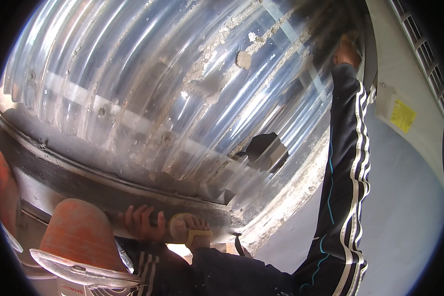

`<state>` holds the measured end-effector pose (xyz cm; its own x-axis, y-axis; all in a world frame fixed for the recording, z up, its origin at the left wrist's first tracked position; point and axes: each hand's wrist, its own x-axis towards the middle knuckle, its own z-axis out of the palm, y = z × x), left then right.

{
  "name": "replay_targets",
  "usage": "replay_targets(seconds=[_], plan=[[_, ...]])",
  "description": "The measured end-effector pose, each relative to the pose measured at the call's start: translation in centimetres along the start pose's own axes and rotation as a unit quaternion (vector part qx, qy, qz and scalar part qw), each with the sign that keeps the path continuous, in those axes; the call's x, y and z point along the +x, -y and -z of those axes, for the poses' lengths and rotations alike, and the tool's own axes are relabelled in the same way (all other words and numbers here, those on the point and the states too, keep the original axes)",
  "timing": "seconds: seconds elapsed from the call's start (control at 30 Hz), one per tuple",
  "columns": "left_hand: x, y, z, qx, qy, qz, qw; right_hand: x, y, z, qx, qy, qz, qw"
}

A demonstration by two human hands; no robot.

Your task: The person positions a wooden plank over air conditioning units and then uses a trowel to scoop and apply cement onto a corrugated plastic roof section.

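With right hand point(348, 52) near upper right edge of clear corrugated sheet point(172, 98) running along dark ledge point(118, 190), cannot tell whether grasping, and with left hand point(142, 222) unclenched near lower edge, apparently work at upper side, next needing steady contact.

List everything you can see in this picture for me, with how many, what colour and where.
Corrugated sheet: 1, clear, top left to centre
Dirt clumps: several, tan, on the sheet
Dark patch: 1, black, sheet's lower right
Ledge: 1, dark, below the sheet
Pots: 2, orange, lower left, one cut off
Slatted unit: 1, beige, upper right
Label: 1, yellow, on the unit
Smooth surface: 1, blue-grey, lower right
Foot: 1, yellow-strapped footwear, bottom centre
Sleeves: 2, black with white stripes, right and bottom
Left grip: 1, bare hand, beside the foot
Right grip: 1, bare hand, top right, blurred
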<state>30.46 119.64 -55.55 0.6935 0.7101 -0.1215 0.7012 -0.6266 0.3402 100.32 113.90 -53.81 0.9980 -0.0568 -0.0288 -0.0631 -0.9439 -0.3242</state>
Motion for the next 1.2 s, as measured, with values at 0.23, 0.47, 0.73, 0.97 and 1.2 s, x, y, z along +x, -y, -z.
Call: replay_targets(seconds=[0.23,0.47,0.73,0.97,1.2], plan=[[0.4,0.3,-0.4,-0.012,-0.024,-0.015,1.000,2.4,1.6,-0.3,0.403,0.123,-0.040,0.906],[0.1,0.3,-0.3,-0.003,-0.032,-0.005,0.999,-2.0,4.0,-0.4,0.428,0.066,-0.077,0.898],[0.1,0.1,-0.2,-0.011,-0.016,0.000,1.000,3.7,1.3,0.1,0.421,0.164,-0.034,0.891],[0.2,0.2,0.3,-0.003,-0.022,0.004,1.000,-0.4,3.1,0.4,0.239,0.084,0.009,0.967],[0.2,0.4,-0.2,-0.015,-0.028,-0.011,0.999,0.8,3.2,0.7,0.186,0.049,-0.013,0.981]])
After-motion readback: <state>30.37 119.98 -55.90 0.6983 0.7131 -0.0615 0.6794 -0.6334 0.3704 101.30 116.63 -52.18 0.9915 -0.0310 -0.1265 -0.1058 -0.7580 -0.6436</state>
